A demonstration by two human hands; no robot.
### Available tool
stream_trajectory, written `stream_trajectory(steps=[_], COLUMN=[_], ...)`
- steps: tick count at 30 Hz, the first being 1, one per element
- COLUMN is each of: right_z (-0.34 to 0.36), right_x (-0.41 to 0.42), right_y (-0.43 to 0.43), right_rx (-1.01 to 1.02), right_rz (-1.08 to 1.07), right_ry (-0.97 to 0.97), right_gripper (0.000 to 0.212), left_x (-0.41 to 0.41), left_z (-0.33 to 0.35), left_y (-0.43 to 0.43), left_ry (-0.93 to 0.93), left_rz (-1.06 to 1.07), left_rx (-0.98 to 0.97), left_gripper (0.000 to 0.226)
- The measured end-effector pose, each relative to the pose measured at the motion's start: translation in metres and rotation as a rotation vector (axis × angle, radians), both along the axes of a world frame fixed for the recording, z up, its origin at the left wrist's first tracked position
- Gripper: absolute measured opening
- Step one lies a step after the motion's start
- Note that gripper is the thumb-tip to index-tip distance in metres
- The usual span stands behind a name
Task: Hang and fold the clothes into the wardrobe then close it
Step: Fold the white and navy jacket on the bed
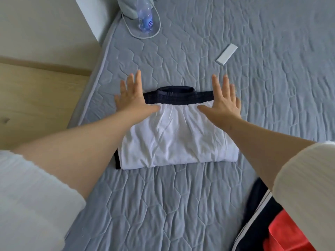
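A folded garment, white with a dark navy waistband along its far edge, lies flat on the grey quilted mattress. My left hand lies with straight spread fingers over the garment's far left corner, thumb on the white cloth. Over the far right corner my right hand lies the same way, fingers spread and straight, thumb pointing inward on the white cloth. Neither hand grips anything. No wardrobe is in view.
A clear plastic water bottle lies near the mattress's far left corner beside a grey strap. A small white flat bar lies further right. Dark, white-striped and red clothing sits at the lower right. Wooden floor runs along the left.
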State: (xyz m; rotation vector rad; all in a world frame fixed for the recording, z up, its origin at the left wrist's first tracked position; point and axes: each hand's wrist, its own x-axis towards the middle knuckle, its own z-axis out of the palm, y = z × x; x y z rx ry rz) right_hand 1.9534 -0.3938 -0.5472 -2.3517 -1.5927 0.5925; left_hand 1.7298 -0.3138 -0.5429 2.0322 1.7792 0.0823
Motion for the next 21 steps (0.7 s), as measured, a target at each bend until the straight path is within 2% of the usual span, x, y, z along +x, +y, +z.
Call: stream_trajectory(steps=[8, 13, 17, 19, 21], right_z=[-0.032, -0.091, -0.146, -0.167, -0.182], right_x=[-0.013, -0.038, -0.038, -0.034, -0.032], right_y=[-0.028, -0.075, -0.101, -0.103, -0.101], right_rx=[-0.166, -0.433, -0.514, -0.511, -0.464], right_rz=[0.057, 0.240, 0.382, 0.394, 0.365], right_ry=[-0.010, -0.047, -0.174, -0.237, -0.286], right_gripper=[0.090, 0.089, 0.085, 0.086, 0.076], left_x=[-0.004, -0.013, -0.016, -0.019, -0.023], left_z=[-0.032, -0.095, -0.150, -0.173, -0.185], left_y=[-0.031, -0.100, -0.137, -0.138, -0.130], left_ry=[0.114, 0.323, 0.463, 0.499, 0.450], left_rz=[-0.183, -0.506, -0.481, -0.471, -0.452], left_rx=[-0.054, -0.221, -0.321, -0.278, -0.155], left_gripper=[0.106, 0.095, 0.102, 0.099, 0.082])
